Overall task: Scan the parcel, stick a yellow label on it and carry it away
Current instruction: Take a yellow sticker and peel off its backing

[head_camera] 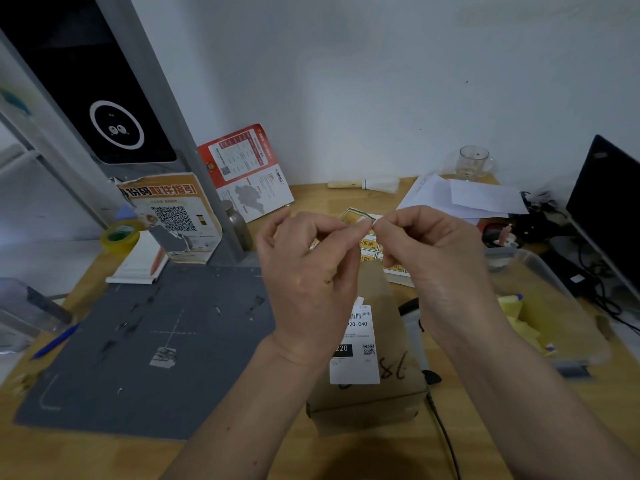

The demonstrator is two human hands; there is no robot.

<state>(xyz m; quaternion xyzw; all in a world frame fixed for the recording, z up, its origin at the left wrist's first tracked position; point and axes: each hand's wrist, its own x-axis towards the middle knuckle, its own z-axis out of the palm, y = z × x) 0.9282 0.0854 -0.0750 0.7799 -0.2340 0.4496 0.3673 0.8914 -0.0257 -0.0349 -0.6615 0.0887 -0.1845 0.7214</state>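
Both hands raised above a brown cardboard parcel [367, 375] lying on the wooden desk [485, 427]; left hand [311, 271] and right hand [440, 268] pinch between fingertips a small glossy yellow label [356, 216]; sheet of rectangular yellow labels [372, 251] lies just beyond the parcel

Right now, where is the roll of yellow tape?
In the head view, the tape roll sits at the left of the desk, beside the white notepad and below the orange QR poster.
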